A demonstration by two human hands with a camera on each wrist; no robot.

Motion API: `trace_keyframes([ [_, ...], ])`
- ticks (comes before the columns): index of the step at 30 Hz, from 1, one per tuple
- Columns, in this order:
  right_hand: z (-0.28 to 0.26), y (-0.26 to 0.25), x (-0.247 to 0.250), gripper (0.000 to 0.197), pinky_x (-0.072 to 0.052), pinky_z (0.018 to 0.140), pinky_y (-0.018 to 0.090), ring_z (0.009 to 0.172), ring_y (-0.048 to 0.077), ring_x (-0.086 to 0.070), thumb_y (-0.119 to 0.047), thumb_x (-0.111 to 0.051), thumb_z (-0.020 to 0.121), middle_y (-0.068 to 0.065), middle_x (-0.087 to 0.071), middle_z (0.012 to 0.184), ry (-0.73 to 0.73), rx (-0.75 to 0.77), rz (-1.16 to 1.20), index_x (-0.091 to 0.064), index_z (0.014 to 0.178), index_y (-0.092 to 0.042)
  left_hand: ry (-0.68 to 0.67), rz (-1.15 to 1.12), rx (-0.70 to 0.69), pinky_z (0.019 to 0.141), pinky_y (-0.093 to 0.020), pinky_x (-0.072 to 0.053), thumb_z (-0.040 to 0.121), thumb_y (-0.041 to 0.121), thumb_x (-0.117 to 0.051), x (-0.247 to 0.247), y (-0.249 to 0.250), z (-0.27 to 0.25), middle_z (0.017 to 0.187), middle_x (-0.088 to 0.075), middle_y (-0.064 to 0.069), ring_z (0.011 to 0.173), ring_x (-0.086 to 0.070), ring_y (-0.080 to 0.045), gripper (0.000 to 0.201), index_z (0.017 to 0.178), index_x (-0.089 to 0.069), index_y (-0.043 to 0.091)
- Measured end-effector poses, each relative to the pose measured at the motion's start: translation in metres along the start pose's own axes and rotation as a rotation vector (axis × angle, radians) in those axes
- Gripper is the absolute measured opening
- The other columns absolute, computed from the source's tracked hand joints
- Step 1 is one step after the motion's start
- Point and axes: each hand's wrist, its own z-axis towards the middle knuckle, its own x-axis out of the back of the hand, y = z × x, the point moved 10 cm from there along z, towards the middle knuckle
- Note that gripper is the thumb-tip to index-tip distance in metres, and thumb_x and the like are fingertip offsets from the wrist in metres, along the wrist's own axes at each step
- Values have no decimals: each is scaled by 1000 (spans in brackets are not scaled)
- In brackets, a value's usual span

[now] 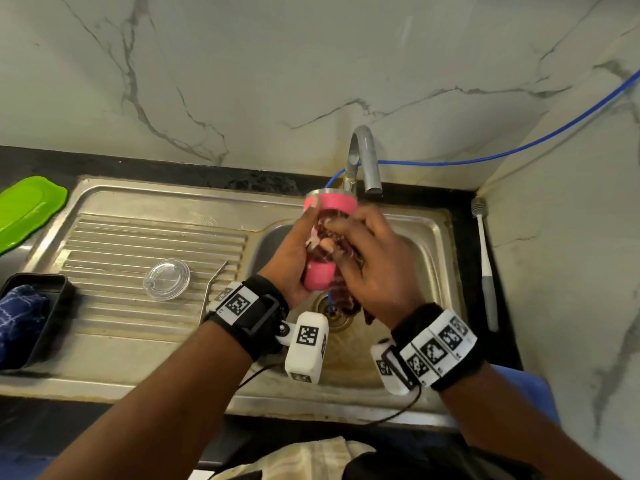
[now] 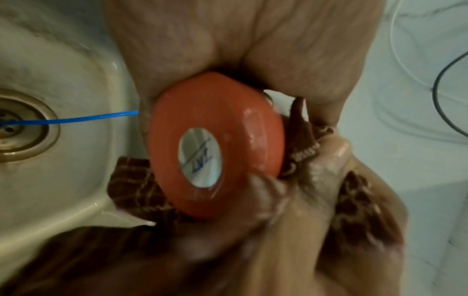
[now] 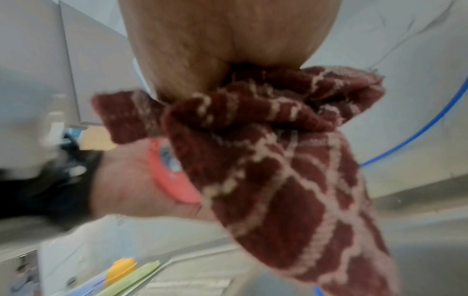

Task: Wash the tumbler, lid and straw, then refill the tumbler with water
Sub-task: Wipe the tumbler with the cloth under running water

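The tumbler (image 1: 323, 242) sits at centre frame in the head view, held over the basin, its pink base toward the camera and its pink-banded metal rim tipped away toward the tap (image 1: 363, 157). The left hand (image 1: 294, 261) is wrapped round its left side, fingers curled on the body. The right hand (image 1: 374, 261) clutches a maroon cloth (image 3: 273, 160) with pale check lines and presses it against the tumbler's right side. I judge the washing to be mid-scrub: suds show on the fingers in the left wrist view, and no water can be made out falling from the tap.

The tumbler's base is smooth, glossy plastic with a round silver sticker (image 2: 200, 158) in the middle. The cloth looks thick, knitted and wet, bunched into folds.

Left of centre on the ribbed steel drainer (image 1: 114, 268) lie the clear round lid (image 1: 167, 279) and, just beside it, the thin bent metal straw (image 1: 213, 282); whether they are washed I cannot tell. Rinsing and the refill appear to remain.

Farther off, a thin blue tube (image 1: 485, 157) runs along the veined marble wall (image 1: 242, 64) at upper right and down to the drain.
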Motion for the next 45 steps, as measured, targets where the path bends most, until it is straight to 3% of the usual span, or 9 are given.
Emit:
trace_keyframes([
  [3,-23,-9,-13,30,-57,72,40,93,19,-61,-39,-59,105,4,-55,118,-45,62,70,-68,123,-17,31,9,41,71,-35,-60,98,68,-54,11,-3,0,93,-69,-12,78,-70,-23,74,133,-58,3],
  [6,-29,-5,-11,26,-57,71,42,94,21,-62,-42,-58,104,5,-55,117,-101,149,76,-65,122,-23,6,-3,73,84,-40,-57,92,73,-59,10,-8,-4,101,-69,-16,85,-69,-27,84,134,-61,0],
  [14,29,31,33,30,-45,84,12,100,8,-60,-35,-58,106,-3,-55,115,28,-46,43,-68,128,-17,15,-51,22,103,-53,-51,102,69,-44,-6,-18,-5,141,-64,-17,127,-64,-34,68,145,-60,19],
  [17,21,24,21,29,-41,80,5,96,3,-57,-36,-59,106,-6,-54,117,21,-67,2,-66,129,-20,33,-106,15,91,-46,-61,106,60,-40,-1,-10,-1,126,-73,-17,109,-73,-31,60,124,-75,15],
  [21,-12,-3,-12,27,-54,74,27,91,12,-58,-37,-62,105,-1,-54,118,-57,-3,58,-68,125,-20,75,-18,27,68,-35,-61,96,73,-50,14,0,0,98,-71,-14,80,-72,-25,77,128,-63,5],
  [24,-25,-8,-23,33,-57,72,41,94,18,-61,-43,-57,106,2,-55,118,-101,39,97,-69,123,-17,179,42,-14,62,-39,-59,79,73,-77,33,3,3,104,-66,-18,76,-71,-29,103,152,-40,10],
  [32,24,21,24,30,-47,83,9,99,7,-60,-39,-57,106,-1,-55,116,57,-68,112,-65,128,-20,36,55,-50,93,-49,-60,107,61,-33,-3,5,-6,124,-74,-16,112,-72,-32,61,127,-69,16],
  [37,35,15,31,33,-42,81,4,99,1,-55,-41,-58,105,-1,-56,116,113,-100,29,-66,130,-21,-46,-71,-32,110,-53,-47,105,65,-39,-9,6,-2,148,-58,-20,133,-58,-36,70,149,-56,13],
  [45,-24,-15,-9,29,-55,71,34,91,16,-59,-37,-61,104,4,-55,116,-13,63,82,-68,121,-15,30,23,4,61,-32,-59,91,68,-62,5,10,1,89,-66,-12,69,-67,-22,81,134,-52,1],
])
